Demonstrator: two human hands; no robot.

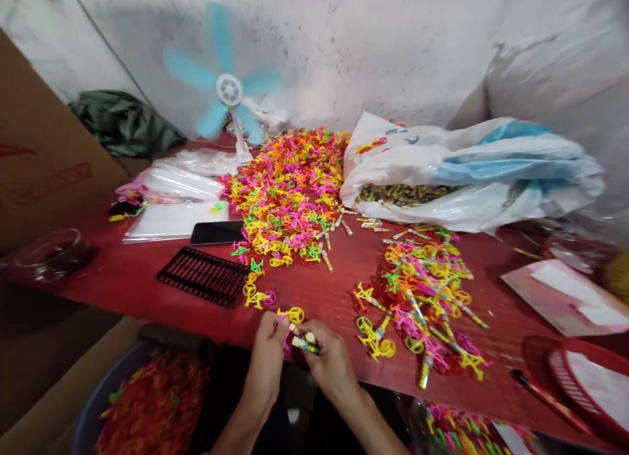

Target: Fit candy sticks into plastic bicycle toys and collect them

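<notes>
My left hand point(268, 340) is closed at the table's front edge, pinching a small plastic toy bicycle point(293, 314) with yellow and pink parts. Close beside it, my right hand point(330, 356) is curled round a few small printed tubes point(305, 344), their ends pointing toward the left hand. The two hands almost meet, and fingers hide where toy and tubes come together. To the right lies a pile of toy bicycles with tubes on them point(427, 284). Behind the hands rises a larger heap of bright loose toy bicycles point(289, 193).
An open white sack point(472, 173) of printed tubes lies at the back right. A blue fan point(229, 89), phone point(217, 233), black slotted tray point(204, 276) and plastic bags point(171, 220) sit to the left. A red basket point(580, 383) stands right; a tub point(86, 402) of toy pieces is below left.
</notes>
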